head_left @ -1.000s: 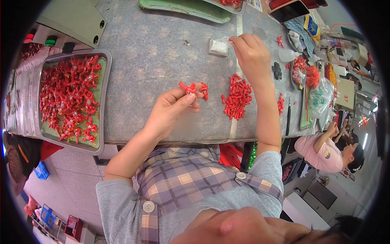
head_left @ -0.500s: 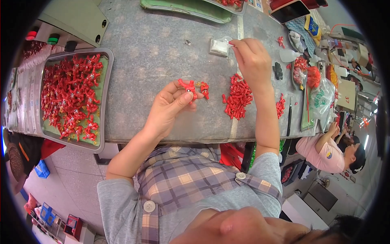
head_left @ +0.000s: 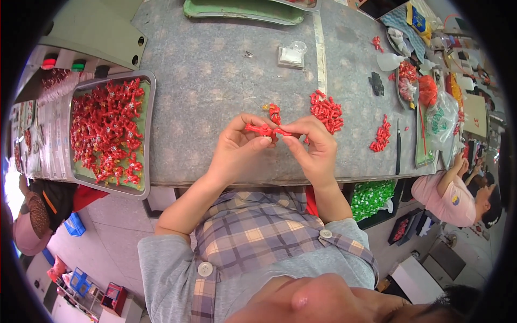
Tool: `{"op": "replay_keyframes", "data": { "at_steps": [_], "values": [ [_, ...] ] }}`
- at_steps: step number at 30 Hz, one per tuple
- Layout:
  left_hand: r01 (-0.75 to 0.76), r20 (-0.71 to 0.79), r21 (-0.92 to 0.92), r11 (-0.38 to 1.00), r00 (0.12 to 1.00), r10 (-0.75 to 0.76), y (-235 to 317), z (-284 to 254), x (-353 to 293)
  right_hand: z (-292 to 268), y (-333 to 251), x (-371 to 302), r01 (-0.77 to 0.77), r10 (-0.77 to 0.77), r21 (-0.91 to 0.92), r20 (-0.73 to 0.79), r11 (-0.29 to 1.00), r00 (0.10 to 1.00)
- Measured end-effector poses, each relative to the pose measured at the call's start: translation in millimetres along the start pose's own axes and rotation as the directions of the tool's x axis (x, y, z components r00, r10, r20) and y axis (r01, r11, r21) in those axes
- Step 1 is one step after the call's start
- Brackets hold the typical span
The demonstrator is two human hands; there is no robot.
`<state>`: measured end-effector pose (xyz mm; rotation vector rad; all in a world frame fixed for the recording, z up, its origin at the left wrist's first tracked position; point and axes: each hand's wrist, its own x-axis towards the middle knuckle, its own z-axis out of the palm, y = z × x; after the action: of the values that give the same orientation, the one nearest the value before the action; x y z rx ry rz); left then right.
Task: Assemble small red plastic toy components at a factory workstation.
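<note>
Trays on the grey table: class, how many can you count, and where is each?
3. A metal tray of red pieces lies at the left edge; a green tray and another tray beside it lie along the far edge, partly cut off.

- Hands at work above the near edge of the table (head_left: 215, 81): two, the left hand (head_left: 237, 148) and the right hand (head_left: 315, 148), pinching one small red piece (head_left: 267, 130) between their fingertips.
- Metal trays: one full tray (head_left: 148, 140) at the table's left edge, heaped with red pieces too many to count.
- Green trays (head_left: 242, 11): one, at the far edge.
- Loose heaps of red pieces on the table: two, a larger heap (head_left: 326, 110) near the middle and a smaller heap (head_left: 381, 134) toward the right edge.
- Small white packets (head_left: 291, 55): one, toward the far edge.
- Other people: one seated person (head_left: 458, 194) past the right edge.
</note>
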<state>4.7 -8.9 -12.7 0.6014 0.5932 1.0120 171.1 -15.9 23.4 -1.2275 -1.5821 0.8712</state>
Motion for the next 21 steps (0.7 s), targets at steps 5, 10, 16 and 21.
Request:
{"op": "replay_keyframes", "data": {
  "at_steps": [5, 10, 16, 21],
  "values": [
    [-0.077, 0.045, 0.035, 0.996, 0.996, 0.075, -4.9, 1.1, 0.7, 4.4, -3.0, -5.9, -0.04, 0.041, 0.038, -0.031, 0.998, 0.999],
    [-0.224, 0.062, 0.401, 0.889, 0.974, 0.217, -1.7, 2.5, -1.7, -0.9, -5.6, -10.0, -0.067, 0.067, 0.045, -0.006, 0.997, 0.998],
    [-0.304, 0.159, 0.48, 0.823, 0.953, 0.26, -1.5, -2.3, -3.0, -11.7, 7.1, -11.1, 0.028, -0.035, 0.081, 0.093, 0.996, 0.995],
    [-0.308, 0.171, 0.511, 0.803, 0.951, 0.256, -4.8, 0.4, -4.3, -13.1, 8.3, -15.8, 0.003, -0.012, 0.107, 0.088, 0.994, 0.996]
  ]
}}
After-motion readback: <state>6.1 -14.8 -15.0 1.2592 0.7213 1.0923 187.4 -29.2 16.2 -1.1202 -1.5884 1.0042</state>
